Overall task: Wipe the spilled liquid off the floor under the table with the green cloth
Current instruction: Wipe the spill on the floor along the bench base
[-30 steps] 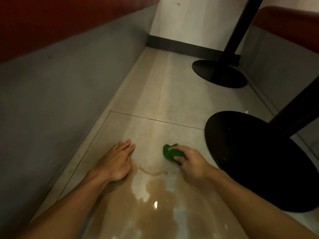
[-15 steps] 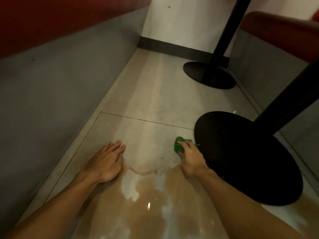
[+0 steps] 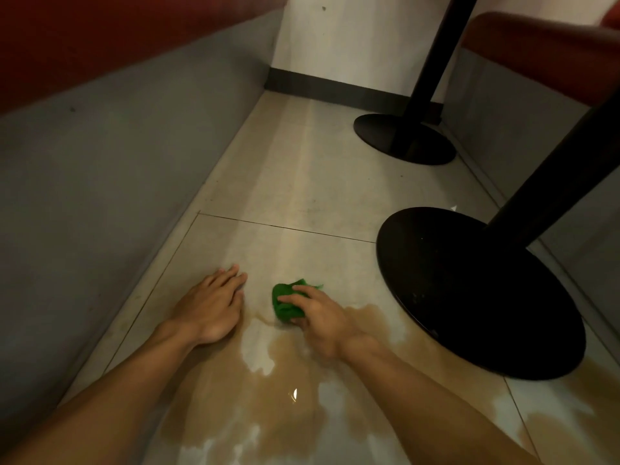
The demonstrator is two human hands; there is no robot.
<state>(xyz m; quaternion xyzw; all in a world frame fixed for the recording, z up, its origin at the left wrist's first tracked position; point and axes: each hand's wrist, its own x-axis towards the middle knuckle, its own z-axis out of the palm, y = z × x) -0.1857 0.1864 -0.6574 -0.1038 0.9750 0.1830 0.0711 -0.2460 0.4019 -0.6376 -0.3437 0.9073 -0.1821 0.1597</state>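
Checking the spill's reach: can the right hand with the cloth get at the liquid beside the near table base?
Probably yes: the right hand grips the green cloth just left of that liquid, with only open floor between them.

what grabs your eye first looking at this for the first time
The bright green cloth stands out most, gripped in the right hand at the far edge of a wide brown puddle that spreads over the pale floor toward the camera. Next comes the big round black table base to its right, the puddle reaching its edge, and the left hand flat on the floor beside the cloth.
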